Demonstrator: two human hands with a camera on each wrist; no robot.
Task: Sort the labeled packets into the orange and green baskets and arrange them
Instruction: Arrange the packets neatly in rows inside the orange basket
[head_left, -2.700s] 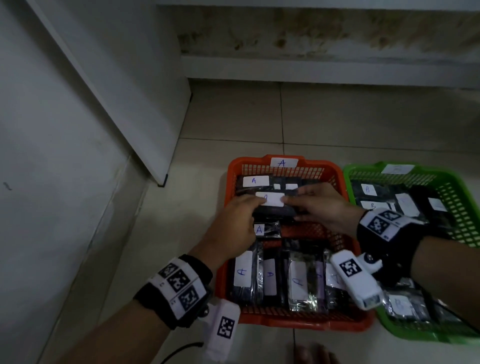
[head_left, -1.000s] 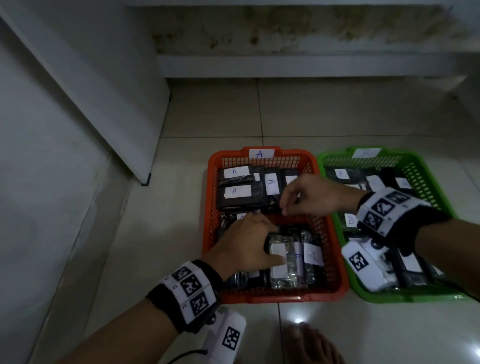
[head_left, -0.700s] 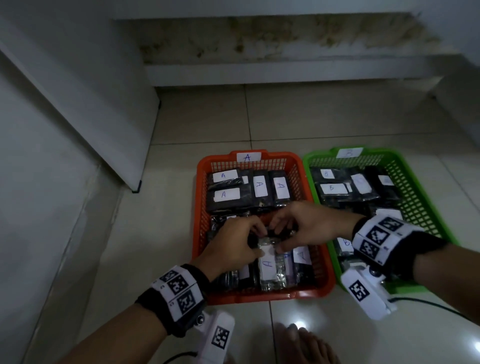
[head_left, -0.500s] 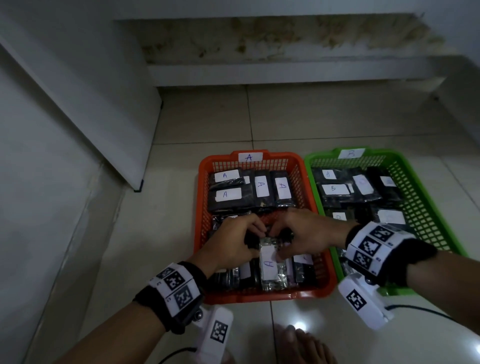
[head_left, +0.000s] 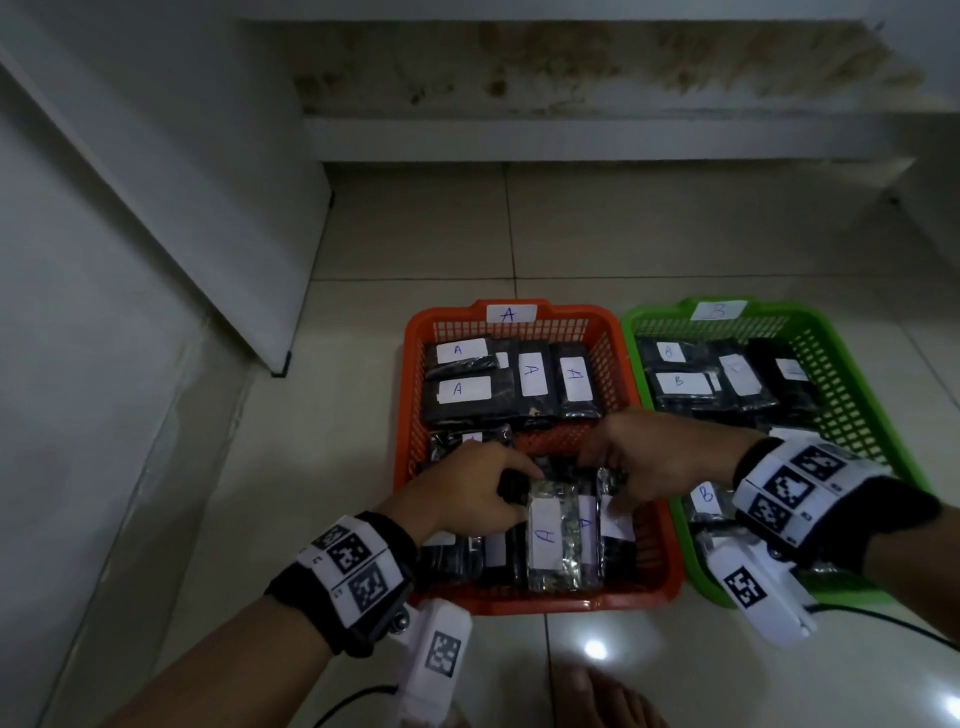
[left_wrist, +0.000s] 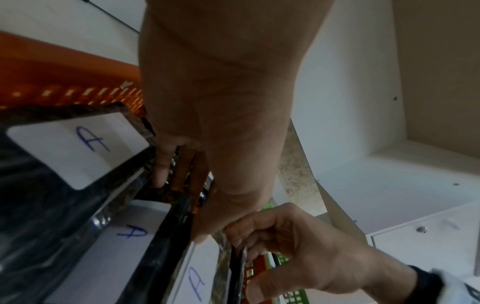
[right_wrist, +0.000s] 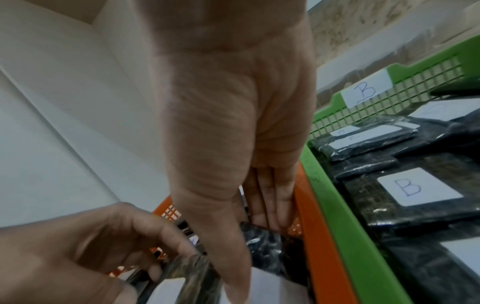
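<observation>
The orange basket (head_left: 410, 395), tagged A, is holding dark packets (head_left: 551, 540) with white A labels; the left hand (head_left: 467, 493) and right hand (head_left: 654, 457) are pinching their upper edges. The green basket (head_left: 857, 374) is holding B packets (head_left: 680, 384).

Open tiled floor (head_left: 415, 234) beyond and left of the baskets, bare strip of orange basket (head_left: 558, 441) bottom between far and near packet rows, near row (head_left: 550, 540) tightly packed upright, green basket (head_left: 857, 410) crowded with packets, slanted white panel (head_left: 208, 208) at left.
</observation>
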